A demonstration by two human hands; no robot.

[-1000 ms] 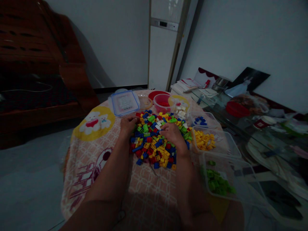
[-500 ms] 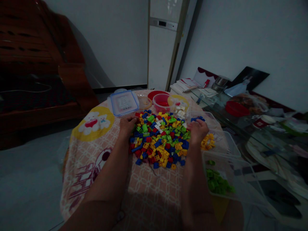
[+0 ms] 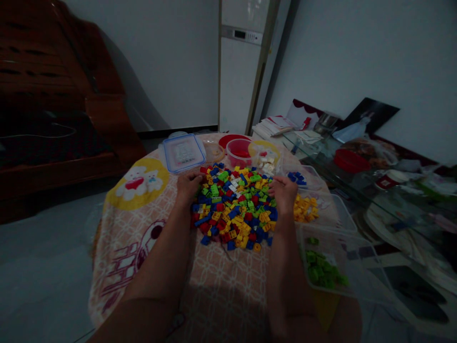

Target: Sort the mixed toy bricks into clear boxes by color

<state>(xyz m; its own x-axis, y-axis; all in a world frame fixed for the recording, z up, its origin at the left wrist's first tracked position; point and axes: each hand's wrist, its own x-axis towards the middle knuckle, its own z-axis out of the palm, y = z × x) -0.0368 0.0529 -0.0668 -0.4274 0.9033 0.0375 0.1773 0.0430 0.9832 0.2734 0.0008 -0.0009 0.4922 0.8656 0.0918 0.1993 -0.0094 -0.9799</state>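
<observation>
A heap of small red, blue, yellow, green and white bricks [image 3: 233, 207] lies on a round table under a patterned cloth [image 3: 143, 224]. My left hand [image 3: 187, 187] rests at the heap's left edge with its fingers curled onto the bricks. My right hand [image 3: 283, 193] lies at the heap's right edge, fingers bent down onto the bricks, beside the clear box of yellow bricks [image 3: 307, 208]. What either hand holds is hidden by the fingers.
Clear boxes stand around the heap: green bricks [image 3: 323, 274] at the near right, blue bricks [image 3: 297, 178], white bricks [image 3: 267, 164] and a red tub [image 3: 241, 151] at the back. A blue-rimmed lid [image 3: 183, 151] lies at the back left. A cluttered glass table [image 3: 374, 190] is to the right.
My right hand went from the middle of the heap out to the boxes on the right, then came back to the heap's right edge. My left hand stayed put.
</observation>
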